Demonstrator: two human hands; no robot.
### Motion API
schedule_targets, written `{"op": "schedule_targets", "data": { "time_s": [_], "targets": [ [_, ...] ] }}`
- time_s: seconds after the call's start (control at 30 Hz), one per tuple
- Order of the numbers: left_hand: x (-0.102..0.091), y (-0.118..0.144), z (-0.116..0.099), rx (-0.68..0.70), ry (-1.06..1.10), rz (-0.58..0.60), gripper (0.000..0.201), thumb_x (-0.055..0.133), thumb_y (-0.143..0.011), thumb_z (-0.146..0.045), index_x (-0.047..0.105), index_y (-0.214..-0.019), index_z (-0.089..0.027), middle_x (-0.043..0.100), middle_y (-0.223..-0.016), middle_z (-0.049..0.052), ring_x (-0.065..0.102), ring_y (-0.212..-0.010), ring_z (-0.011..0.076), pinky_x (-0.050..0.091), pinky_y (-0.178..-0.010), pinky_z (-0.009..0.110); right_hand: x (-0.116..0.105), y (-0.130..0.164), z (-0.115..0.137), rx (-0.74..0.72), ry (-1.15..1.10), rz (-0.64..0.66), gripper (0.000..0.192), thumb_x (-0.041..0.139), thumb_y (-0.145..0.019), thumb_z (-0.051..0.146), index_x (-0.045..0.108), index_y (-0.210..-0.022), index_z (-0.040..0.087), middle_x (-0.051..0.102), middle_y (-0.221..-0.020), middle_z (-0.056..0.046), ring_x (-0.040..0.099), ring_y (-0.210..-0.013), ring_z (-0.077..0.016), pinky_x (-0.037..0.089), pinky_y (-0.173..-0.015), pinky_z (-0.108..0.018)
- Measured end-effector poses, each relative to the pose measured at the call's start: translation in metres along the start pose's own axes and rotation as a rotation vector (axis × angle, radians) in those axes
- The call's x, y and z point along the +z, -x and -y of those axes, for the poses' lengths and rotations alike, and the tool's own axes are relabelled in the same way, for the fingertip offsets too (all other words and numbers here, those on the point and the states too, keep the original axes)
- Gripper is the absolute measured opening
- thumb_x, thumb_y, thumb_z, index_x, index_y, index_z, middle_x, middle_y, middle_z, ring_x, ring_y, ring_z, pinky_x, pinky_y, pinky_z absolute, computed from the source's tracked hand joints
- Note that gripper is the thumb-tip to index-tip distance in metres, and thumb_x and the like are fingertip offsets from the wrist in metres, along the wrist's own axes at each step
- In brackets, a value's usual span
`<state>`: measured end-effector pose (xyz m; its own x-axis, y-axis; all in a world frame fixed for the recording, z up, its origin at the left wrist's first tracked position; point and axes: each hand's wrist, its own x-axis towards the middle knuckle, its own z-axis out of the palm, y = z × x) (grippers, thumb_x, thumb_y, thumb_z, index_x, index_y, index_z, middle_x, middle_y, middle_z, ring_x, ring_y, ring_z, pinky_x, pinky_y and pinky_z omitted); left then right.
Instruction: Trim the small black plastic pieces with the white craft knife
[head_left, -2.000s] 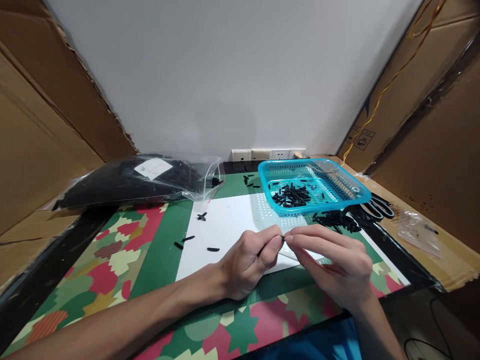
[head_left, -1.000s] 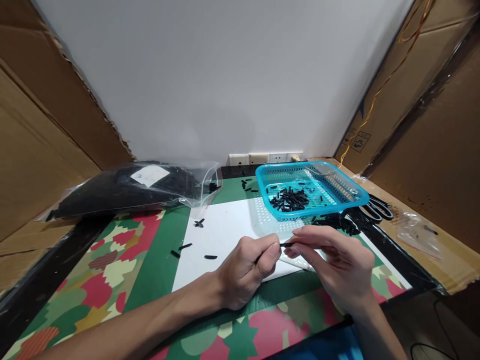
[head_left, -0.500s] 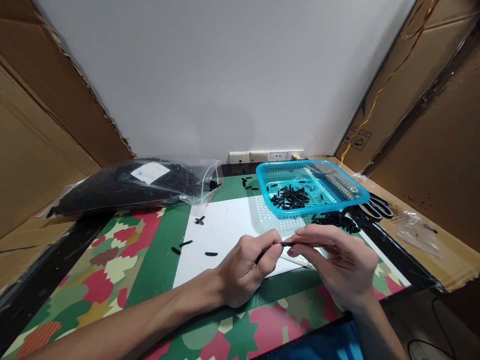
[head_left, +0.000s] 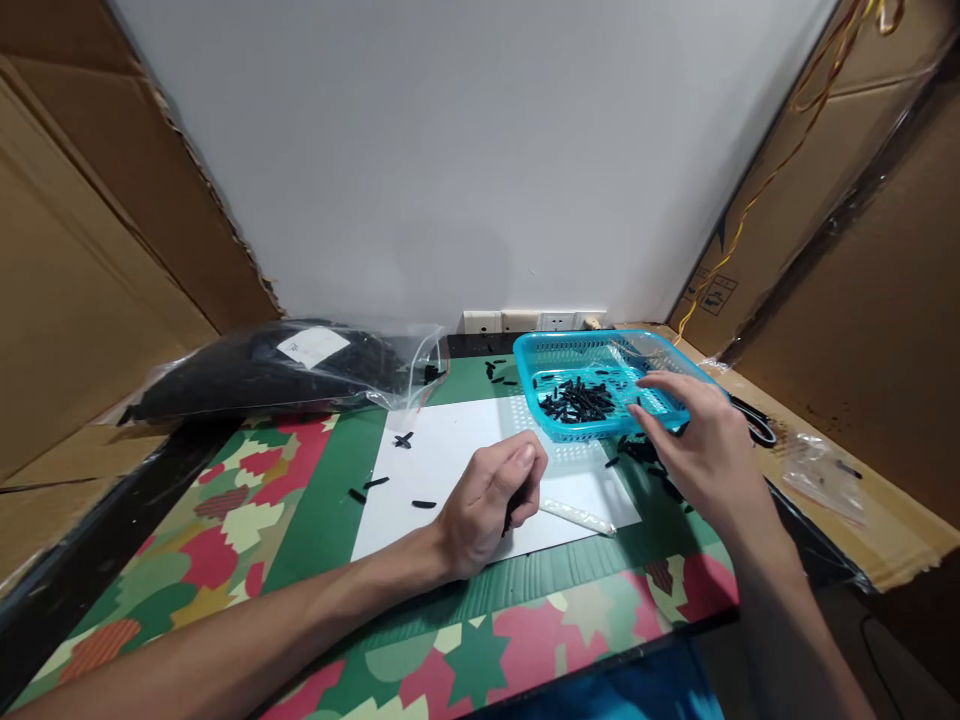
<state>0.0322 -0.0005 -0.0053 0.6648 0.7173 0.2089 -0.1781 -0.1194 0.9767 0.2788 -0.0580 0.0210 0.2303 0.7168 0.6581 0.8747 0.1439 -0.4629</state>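
My left hand (head_left: pixel 495 500) is closed in a fist above the white paper (head_left: pixel 457 450), with small black strips (head_left: pixel 515 507) partly showing under its curled fingers. My right hand (head_left: pixel 697 430) is over the front right side of a blue plastic basket (head_left: pixel 534 400), thumb and fingers apart. A tiny black piece shows near its thumb tip; I cannot tell if they touch. Inside the basket lies a pile of short black strips (head_left: pixel 577 400). More loose black strips (head_left: pixel 637 450) lie just in front of the basket, partly behind my right hand.
A clear bag (head_left: pixel 360 375) full of black material lies at the back left. Several stray strips (head_left: pixel 424 504) are on the paper and green mat. A whitish flat stick (head_left: pixel 577 516) lies near the paper's front edge. Scissors (head_left: pixel 757 425) and a small clear bag (head_left: pixel 821 475) are at right.
My right hand has left the left fist, moved up and right to the basket, and spread its fingers. The strip pinched between both hands is gone from there. My left hand stays closed.
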Motion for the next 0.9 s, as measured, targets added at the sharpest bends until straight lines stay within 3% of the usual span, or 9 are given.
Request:
{"op": "schedule_targets", "data": {
  "time_s": [0.07,0.17,0.3,0.5,0.7,0.9],
  "targets": [
    [-0.001,-0.003,0.000,-0.031,0.064,-0.049,0.042,0.045,-0.108,-0.054,0.051,-0.082,-0.021,0.046,-0.052,-0.007,0.034,-0.045,0.0089,0.028,-0.046,0.021,0.004,0.006,0.015,-0.058,-0.145,0.036,0.010,0.074,-0.100,0.029,0.076,-0.108,0.023,0.080,-0.115,-0.009,0.074,-0.112,-0.0326,0.058,-0.099,-0.050],
    [-0.004,-0.007,0.000,-0.077,0.179,-0.102,0.042,0.043,-0.106,-0.060,0.050,-0.086,-0.023,0.046,-0.049,-0.008,0.030,-0.042,0.0095,0.030,-0.044,0.020,0.011,0.025,0.050,-0.182,-0.405,0.191,0.008,0.072,-0.102,0.020,0.075,-0.108,0.025,0.079,-0.109,-0.005,0.073,-0.103,-0.0241,0.059,-0.089,-0.037],
    [-0.007,-0.009,0.002,-0.085,0.170,-0.141,0.047,0.045,-0.105,-0.065,0.051,-0.087,-0.022,0.051,-0.057,-0.006,0.038,-0.045,0.0098,0.033,-0.045,0.020,0.027,0.044,0.081,-0.208,-0.536,0.290,0.014,0.072,-0.103,0.014,0.075,-0.111,0.025,0.078,-0.101,-0.003,0.070,-0.093,-0.0217,0.055,-0.082,-0.034],
    [-0.009,-0.008,0.006,-0.035,0.046,-0.144,0.049,0.043,-0.108,-0.062,0.054,-0.085,-0.020,0.050,-0.065,-0.005,0.047,-0.055,0.0110,0.038,-0.054,0.022,0.050,0.055,0.087,-0.188,-0.423,0.245,0.011,0.070,-0.103,0.014,0.075,-0.100,0.023,0.075,-0.098,-0.006,0.066,-0.093,-0.0252,0.054,-0.081,-0.038],
    [-0.010,-0.010,0.004,0.008,-0.122,-0.169,0.046,0.043,-0.110,-0.053,0.053,-0.079,-0.020,0.052,-0.066,-0.004,0.053,-0.060,0.0137,0.043,-0.062,0.027,0.050,0.057,0.094,-0.079,-0.437,0.244,0.017,0.073,-0.097,0.008,0.072,-0.089,0.023,0.072,-0.087,-0.002,0.066,-0.083,-0.0219,0.050,-0.070,-0.032],
    [-0.009,-0.011,0.004,0.047,-0.152,-0.187,0.047,0.046,-0.109,-0.052,0.055,-0.077,-0.019,0.054,-0.066,-0.003,0.053,-0.060,0.0133,0.043,-0.060,0.027,0.052,0.058,0.093,-0.026,-0.522,0.227,0.015,0.068,-0.096,0.007,0.070,-0.090,0.021,0.070,-0.086,-0.002,0.064,-0.072,-0.0174,0.050,-0.062,-0.028]
  ]
}}
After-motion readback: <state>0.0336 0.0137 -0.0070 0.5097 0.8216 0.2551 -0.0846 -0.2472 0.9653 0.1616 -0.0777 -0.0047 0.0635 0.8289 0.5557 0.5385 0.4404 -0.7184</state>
